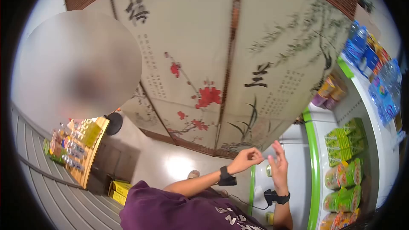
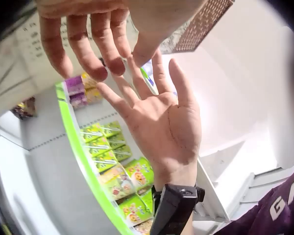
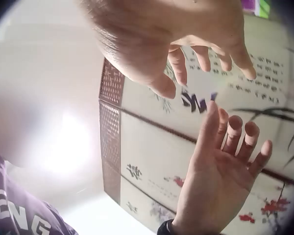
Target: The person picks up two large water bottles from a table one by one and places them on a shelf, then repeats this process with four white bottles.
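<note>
My left hand (image 1: pixel 245 161) is raised in front of the purple shirt with a black strap round its wrist, fingers loosely bent and holding nothing. Close to its right, my right hand (image 1: pixel 279 167) is held up, fingers spread and also bare. In the left wrist view the right palm (image 2: pixel 161 125) faces the camera, beneath the hanging fingers of the left hand (image 2: pixel 103 29). From the right wrist, the left hand (image 3: pixel 218 181) shows palm and bent fingers below the right hand (image 3: pixel 171 29). A gap shows between the hands there.
A folding screen (image 1: pixel 187 30) with painted flowers stands ahead. White shelves with a green edge (image 1: pixel 314 166) on the right hold green packets (image 1: pixel 338 142), cup noodles (image 1: pixel 343 198) and, higher up, water bottles (image 1: pixel 357 44). At left, a wooden-topped table (image 1: pixel 94 157) bears bottles near yellow boxes (image 1: pixel 120 191).
</note>
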The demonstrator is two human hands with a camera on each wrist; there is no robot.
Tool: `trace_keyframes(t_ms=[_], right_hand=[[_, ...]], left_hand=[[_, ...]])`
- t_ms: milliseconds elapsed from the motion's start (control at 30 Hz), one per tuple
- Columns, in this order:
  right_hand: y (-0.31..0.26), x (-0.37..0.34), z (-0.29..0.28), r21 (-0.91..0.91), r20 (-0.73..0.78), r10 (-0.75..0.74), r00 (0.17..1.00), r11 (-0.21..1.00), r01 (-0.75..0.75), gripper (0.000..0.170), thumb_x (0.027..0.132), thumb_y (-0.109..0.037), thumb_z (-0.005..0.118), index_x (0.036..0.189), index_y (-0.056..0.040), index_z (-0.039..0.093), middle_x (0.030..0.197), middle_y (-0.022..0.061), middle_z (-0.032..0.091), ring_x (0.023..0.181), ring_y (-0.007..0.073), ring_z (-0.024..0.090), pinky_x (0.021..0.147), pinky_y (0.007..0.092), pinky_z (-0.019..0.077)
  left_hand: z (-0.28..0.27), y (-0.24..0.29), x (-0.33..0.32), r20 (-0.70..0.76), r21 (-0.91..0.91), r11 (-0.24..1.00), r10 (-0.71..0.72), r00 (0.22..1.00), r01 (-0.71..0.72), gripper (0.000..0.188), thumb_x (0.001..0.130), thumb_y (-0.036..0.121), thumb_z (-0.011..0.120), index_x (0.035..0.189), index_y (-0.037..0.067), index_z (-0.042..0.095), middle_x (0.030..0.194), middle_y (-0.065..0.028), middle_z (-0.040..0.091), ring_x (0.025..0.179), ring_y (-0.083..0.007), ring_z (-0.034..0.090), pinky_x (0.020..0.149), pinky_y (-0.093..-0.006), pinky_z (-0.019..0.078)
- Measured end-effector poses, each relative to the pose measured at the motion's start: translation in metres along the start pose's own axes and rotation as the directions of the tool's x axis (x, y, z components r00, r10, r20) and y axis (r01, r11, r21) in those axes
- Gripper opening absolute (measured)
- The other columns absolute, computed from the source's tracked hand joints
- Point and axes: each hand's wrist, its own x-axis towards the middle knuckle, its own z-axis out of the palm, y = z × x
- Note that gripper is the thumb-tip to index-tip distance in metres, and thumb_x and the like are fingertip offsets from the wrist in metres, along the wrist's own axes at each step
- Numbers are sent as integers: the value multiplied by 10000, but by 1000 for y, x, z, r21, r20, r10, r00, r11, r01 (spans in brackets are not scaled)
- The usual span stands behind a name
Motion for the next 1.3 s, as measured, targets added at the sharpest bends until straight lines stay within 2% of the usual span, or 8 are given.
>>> trace_keyframes(t_ms=[167,367,500,600,733,933,1200,1300], right_hand=[[34,4,98,112,263,123,957,981,-157,432,935,-82,605,1341,21,504,1488,135,422,1364,241,401,1142,380,295],[37,0,251,241,550,201,811,891,-384,467,982,-117,570,1406,38,449,1394,132,504,1255,197,508,1062,320,404],[11,2,351,189,655,193,731,894,-406,479,1003,-145,548,1429,37,423,1347,127,536,1219,185,530,1043,305,417],[22,5,413,127,710,109,696,952,-278,455,992,-144,571,1405,15,469,1327,118,563,1214,182,540,1042,308,413],[13,-4,500,117,813,71,577,952,-283,448,977,-149,599,1389,-3,499,1309,111,583,1214,179,546,1028,319,431],[-3,-36,598,81,938,42,343,938,-337,461,973,-135,600,1403,-14,486,1315,112,578,1236,197,540,1028,338,442],[-3,-70,714,-73,991,28,-133,936,-345,437,991,-182,590,1380,-1,505,1328,102,576,1229,187,539,1058,331,406],[-4,-85,759,-83,965,-15,-262,930,-358,435,997,-185,582,1380,5,502,1328,98,575,1226,172,537,1052,320,408]], left_hand=[[-77,17,-82,-266,66,998,29,963,-12,122,917,119,690,962,35,614,866,24,625,807,-40,577,728,-229,485],[-176,61,-163,-468,162,981,168,868,-102,123,931,109,652,988,23,585,882,5,619,819,-61,573,739,-239,488],[-251,73,-221,-548,134,982,185,816,-133,121,937,117,646,1007,38,586,946,-8,619,863,-80,576,739,-242,488],[-296,98,-261,-616,206,968,242,749,-144,131,935,133,646,1013,45,586,982,-12,625,922,-93,591,750,-243,492],[-344,114,-331,-723,286,958,227,653,-17,135,931,122,642,1031,46,594,1007,-19,635,955,-100,602,761,-252,503],[-378,126,-419,-878,263,965,248,409,-20,113,909,64,653,1010,36,611,983,-11,634,899,-89,604,747,-241,507],[-384,122,-505,-985,164,986,163,-50,-21,115,912,64,666,993,54,585,978,13,623,943,-56,594,767,-208,480],[-397,119,-532,-968,179,982,167,-186,-53,105,917,53,657,996,53,588,980,12,623,950,-66,600,788,-212,483]])
